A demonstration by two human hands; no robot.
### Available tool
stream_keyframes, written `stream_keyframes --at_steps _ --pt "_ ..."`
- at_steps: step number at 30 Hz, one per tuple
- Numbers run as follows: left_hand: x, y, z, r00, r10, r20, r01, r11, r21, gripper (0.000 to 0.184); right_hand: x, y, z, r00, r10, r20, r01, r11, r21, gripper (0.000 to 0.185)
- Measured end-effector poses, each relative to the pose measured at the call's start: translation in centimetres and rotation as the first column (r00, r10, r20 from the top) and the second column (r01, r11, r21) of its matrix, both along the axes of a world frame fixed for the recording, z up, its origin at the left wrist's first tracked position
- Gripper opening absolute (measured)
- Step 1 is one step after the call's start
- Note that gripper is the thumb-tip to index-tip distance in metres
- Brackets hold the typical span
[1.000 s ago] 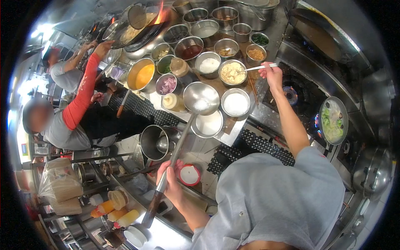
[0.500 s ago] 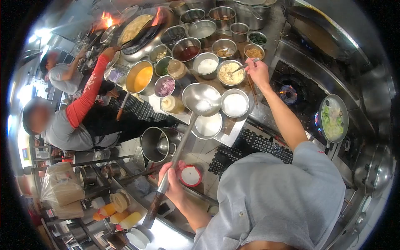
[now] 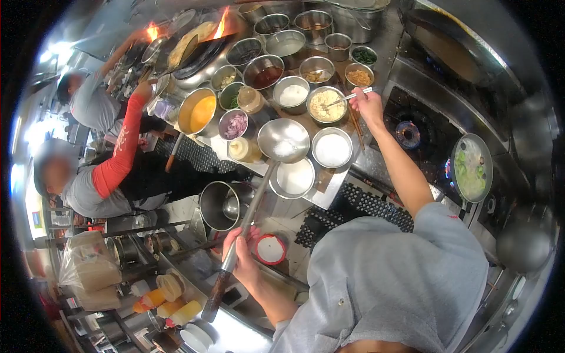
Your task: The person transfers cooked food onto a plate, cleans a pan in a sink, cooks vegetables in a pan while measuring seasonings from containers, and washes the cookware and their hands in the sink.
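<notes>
My left hand (image 3: 242, 257) is closed around the long handle of a ladle (image 3: 283, 141). The round ladle bowl holds some white powder and hangs over the edge of a bowl of white contents (image 3: 292, 177). My right hand (image 3: 367, 107) grips a thin metal spoon (image 3: 352, 96), whose tip sits in the chopped pale-yellow food (image 3: 325, 105) of a steel bowl. Close to the ladle, a bowl of white grains (image 3: 332, 148), a bowl of chopped purple onion (image 3: 236, 124) and a squeeze bottle (image 3: 240, 148) stand together.
At right, a pan of greens (image 3: 471, 169) sits over a flame beside a lit burner (image 3: 408, 135). A large wok (image 3: 444, 47) is above. To the left, a co-worker in red sleeves (image 3: 122, 150) handles a flaming wok (image 3: 203, 53). A steel pot (image 3: 219, 206) stands below the counter.
My right hand shifted left with the spoon, then slightly right and down, the spoon staying at the yellow food. The ladle barely moved. The co-worker's red-sleeved arm moved lower.
</notes>
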State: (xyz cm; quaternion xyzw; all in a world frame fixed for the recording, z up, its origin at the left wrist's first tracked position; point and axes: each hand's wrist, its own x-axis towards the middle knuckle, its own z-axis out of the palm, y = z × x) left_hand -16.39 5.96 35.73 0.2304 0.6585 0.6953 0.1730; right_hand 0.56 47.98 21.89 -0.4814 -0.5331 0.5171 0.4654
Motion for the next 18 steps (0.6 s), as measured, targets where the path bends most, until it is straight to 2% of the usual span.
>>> stream_keyframes --at_steps 3,5,9,11,14,16,17,18 --pt "0.0 0.2 -0.1 1.000 0.000 -0.001 0.000 1.000 0.013 0.026 0.7 0.5 0.3 1.000 -0.017 -0.015 0.017 0.999 -0.032 0.025" --pt "0.1 0.2 -0.2 1.000 -0.005 0.017 0.005 1.000 -0.006 0.027 1.7 0.8 0.0 0.991 -0.039 -0.128 0.026 0.994 -0.106 0.025" --pt "0.3 1.0 0.1 0.999 0.014 0.051 -0.013 1.000 -0.021 0.028 2.9 0.8 0.6 0.990 -0.064 -0.124 0.049 0.991 -0.121 0.025" --pt "0.0 1.4 -0.1 0.996 -0.015 0.083 0.013 0.999 0.030 0.023 3.0 0.4 1.8 0.989 -0.061 -0.133 0.045 0.992 -0.118 0.025" --pt "-0.3 2.5 -0.6 0.999 -0.022 0.048 0.021 0.999 0.028 0.023 2.7 -0.8 4.2 0.982 -0.025 -0.187 0.009 0.996 -0.083 0.024" --pt "-0.3 3.6 -0.4 0.997 -0.024 0.078 0.021 0.999 0.034 0.023 1.8 -2.2 6.4 0.959 0.130 -0.252 -0.122 0.991 0.049 0.024" --pt "-0.2 4.2 -0.4 0.993 -0.032 0.114 0.028 0.999 0.038 0.023 1.3 -2.7 7.6 0.958 0.134 -0.253 -0.126 0.991 0.049 0.024" --pt "-0.2 4.7 -0.5 0.993 -0.024 0.119 0.019 0.999 0.043 0.023 0.9 -3.4 8.6 0.979 0.133 -0.156 -0.108 0.981 0.158 0.025"
